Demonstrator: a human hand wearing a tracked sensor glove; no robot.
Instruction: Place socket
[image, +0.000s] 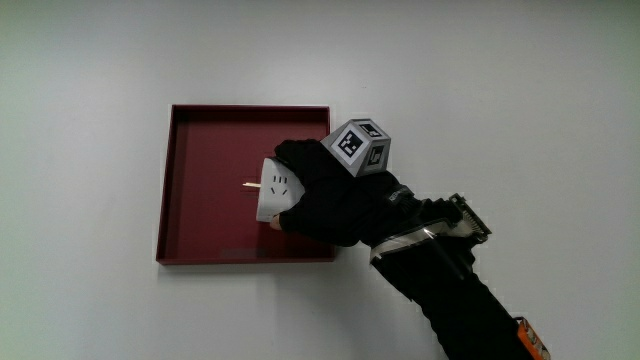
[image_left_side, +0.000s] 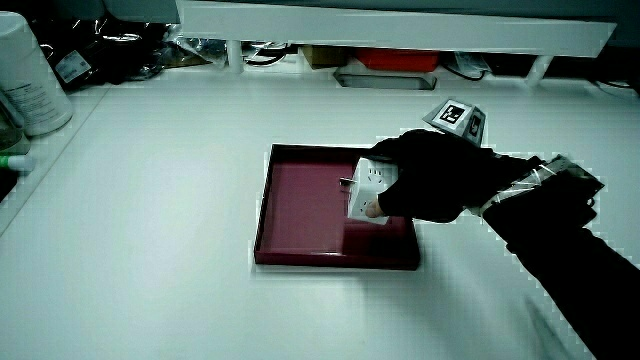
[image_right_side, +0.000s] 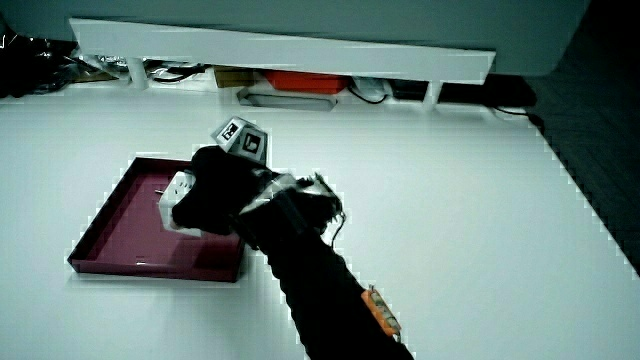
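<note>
A white socket (image: 274, 188) with small slots on its face is held in the black-gloved hand (image: 325, 195) over the dark red square tray (image: 200, 200). The fingers are curled around the socket, which sits just above or on the tray floor; I cannot tell whether it touches. A thin pin sticks out of the socket toward the tray's middle. Both side views show the socket (image_left_side: 372, 187) (image_right_side: 178, 196) in the hand (image_left_side: 430, 180) (image_right_side: 215, 195) over the tray (image_left_side: 300, 215) (image_right_side: 120, 230). The patterned cube (image: 358, 146) rides on the hand's back.
The white table (image: 520, 90) surrounds the tray. A low white partition (image_left_side: 400, 20) runs along the table's edge farthest from the person, with cables and a red box under it. A white canister (image_left_side: 30, 75) stands at the table's corner.
</note>
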